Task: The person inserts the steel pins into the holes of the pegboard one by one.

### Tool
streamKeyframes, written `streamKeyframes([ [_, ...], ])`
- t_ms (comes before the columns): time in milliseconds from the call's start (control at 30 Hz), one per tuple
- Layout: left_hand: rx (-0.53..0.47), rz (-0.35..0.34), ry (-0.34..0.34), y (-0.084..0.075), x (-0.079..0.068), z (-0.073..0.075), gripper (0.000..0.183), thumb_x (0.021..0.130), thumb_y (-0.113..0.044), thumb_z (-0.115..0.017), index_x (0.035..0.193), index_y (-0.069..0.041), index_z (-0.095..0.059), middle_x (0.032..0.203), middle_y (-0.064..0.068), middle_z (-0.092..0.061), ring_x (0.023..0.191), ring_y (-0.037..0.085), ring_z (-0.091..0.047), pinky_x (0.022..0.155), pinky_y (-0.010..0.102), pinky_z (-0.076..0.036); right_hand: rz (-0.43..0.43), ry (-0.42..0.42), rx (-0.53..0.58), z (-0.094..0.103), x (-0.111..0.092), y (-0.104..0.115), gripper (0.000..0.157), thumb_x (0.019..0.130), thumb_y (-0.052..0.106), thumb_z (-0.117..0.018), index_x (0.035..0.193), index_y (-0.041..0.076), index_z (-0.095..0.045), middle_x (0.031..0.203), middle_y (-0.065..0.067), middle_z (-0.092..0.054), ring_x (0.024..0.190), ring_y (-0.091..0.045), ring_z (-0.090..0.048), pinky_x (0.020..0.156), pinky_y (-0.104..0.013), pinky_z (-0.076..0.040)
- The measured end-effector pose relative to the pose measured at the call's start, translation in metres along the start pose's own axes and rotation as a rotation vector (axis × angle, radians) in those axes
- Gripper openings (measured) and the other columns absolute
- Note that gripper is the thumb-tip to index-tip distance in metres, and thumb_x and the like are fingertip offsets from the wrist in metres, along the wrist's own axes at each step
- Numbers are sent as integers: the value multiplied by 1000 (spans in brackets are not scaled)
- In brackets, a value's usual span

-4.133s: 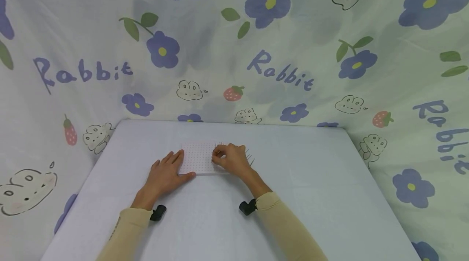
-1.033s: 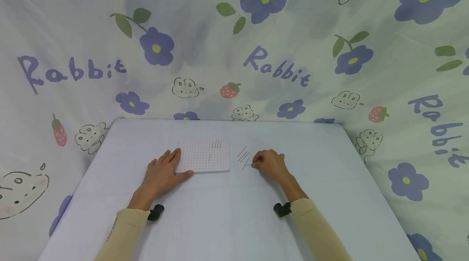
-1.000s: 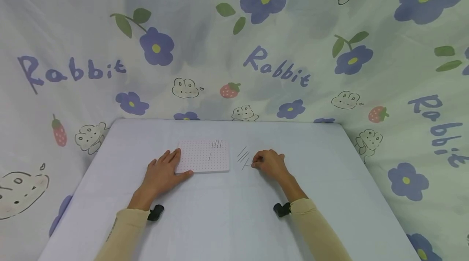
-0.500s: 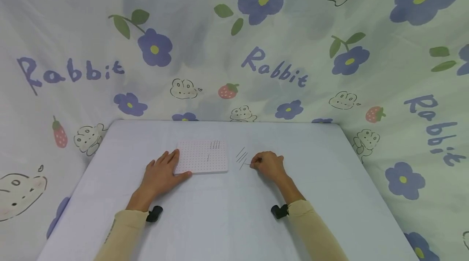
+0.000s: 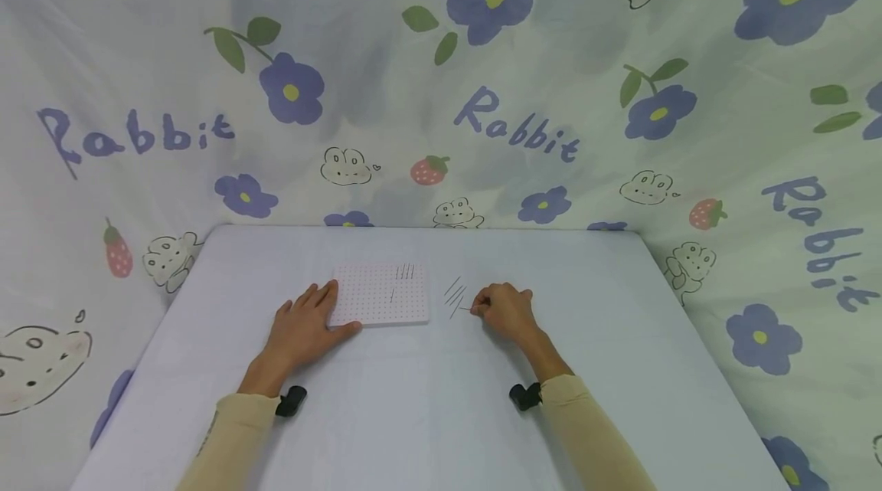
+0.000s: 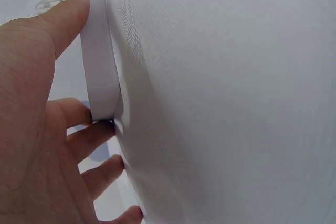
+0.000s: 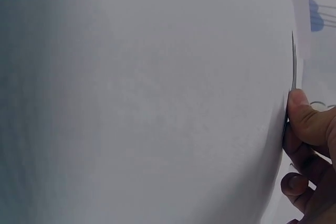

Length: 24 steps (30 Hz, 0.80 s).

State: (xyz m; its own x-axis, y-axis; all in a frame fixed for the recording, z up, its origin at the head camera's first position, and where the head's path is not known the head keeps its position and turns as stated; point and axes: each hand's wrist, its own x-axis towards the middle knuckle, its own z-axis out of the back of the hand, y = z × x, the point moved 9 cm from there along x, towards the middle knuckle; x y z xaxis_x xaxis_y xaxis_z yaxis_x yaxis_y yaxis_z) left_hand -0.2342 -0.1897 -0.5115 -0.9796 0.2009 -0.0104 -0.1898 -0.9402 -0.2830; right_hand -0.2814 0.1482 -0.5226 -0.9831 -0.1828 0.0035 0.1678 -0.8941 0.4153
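A white pegboard (image 5: 375, 311) with rows of small holes lies left of the table's middle. Against its left side and front edge rests my left hand (image 5: 303, 330), fingers spread; in the left wrist view its thumb (image 6: 71, 22) touches the front edge. Several thin needles (image 5: 405, 272) stand at the board's back right, and one needle (image 5: 393, 296) stands alone nearer its middle. To the right, my right hand (image 5: 506, 312) pinches a slim pointed needle (image 7: 294, 64) between thumb and forefinger, low over the tabletop. Part of that needle is hidden by the fingers.
Several loose needles (image 5: 453, 292) lie slanted between the board and my right hand. White cloth covers the table (image 5: 413, 414). A printed fabric curtain (image 5: 386, 116) rises behind it and along both sides. Each wrist wears a small black camera (image 5: 526, 397).
About four seconds ago my right hand was over the board; since then it has moved right to the loose needles. Over the last second it barely moves. My left hand stays at the board.
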Motion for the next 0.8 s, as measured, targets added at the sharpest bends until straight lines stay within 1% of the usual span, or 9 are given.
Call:
streamKeyframes([
  [167, -5, 2, 0, 0, 1, 0, 97, 90, -62, -63, 156, 2, -31, 159, 22, -34, 147, 47, -27, 109, 75, -21, -7, 16, -3, 0, 1, 0, 12, 86, 27, -81, 76, 23, -75, 67, 15, -64, 71, -9, -55, 82, -50, -35],
  [367, -1, 4, 6, 1, 2, -1, 98, 91, -63, -62, 156, 2, -30, 160, 22, -33, 147, 47, -26, 110, 75, -20, -22, 22, 15, 0, 1, -1, 11, 87, 26, -80, 78, 22, -75, 70, 14, -65, 72, -10, -54, 91, -60, -36],
  [433, 0, 3, 8, 1, 3, -2, 98, 91, -64, -62, 156, 2, -30, 160, 22, -33, 147, 46, -26, 110, 75, -20, -20, 19, 18, 0, 0, 0, 11, 88, 26, -79, 78, 22, -75, 71, 13, -65, 72, -10, -54, 91, -60, -36],
  [600, 6, 3, 9, 2, 3, -3, 99, 90, -64, -62, 156, 2, -30, 160, 22, -34, 147, 47, -27, 110, 75, -21, -21, 16, 28, 1, 0, 0, 13, 89, 25, -78, 78, 22, -74, 72, 13, -64, 71, -10, -53, 86, -55, -36],
  [800, 14, 5, 10, 2, 3, -3, 99, 90, -65, -62, 156, 2, -30, 159, 22, -34, 147, 47, -27, 110, 75, -22, -24, 22, 44, 0, -1, 0, 13, 90, 24, -77, 78, 21, -73, 72, 13, -65, 71, -10, -54, 89, -60, -36],
])
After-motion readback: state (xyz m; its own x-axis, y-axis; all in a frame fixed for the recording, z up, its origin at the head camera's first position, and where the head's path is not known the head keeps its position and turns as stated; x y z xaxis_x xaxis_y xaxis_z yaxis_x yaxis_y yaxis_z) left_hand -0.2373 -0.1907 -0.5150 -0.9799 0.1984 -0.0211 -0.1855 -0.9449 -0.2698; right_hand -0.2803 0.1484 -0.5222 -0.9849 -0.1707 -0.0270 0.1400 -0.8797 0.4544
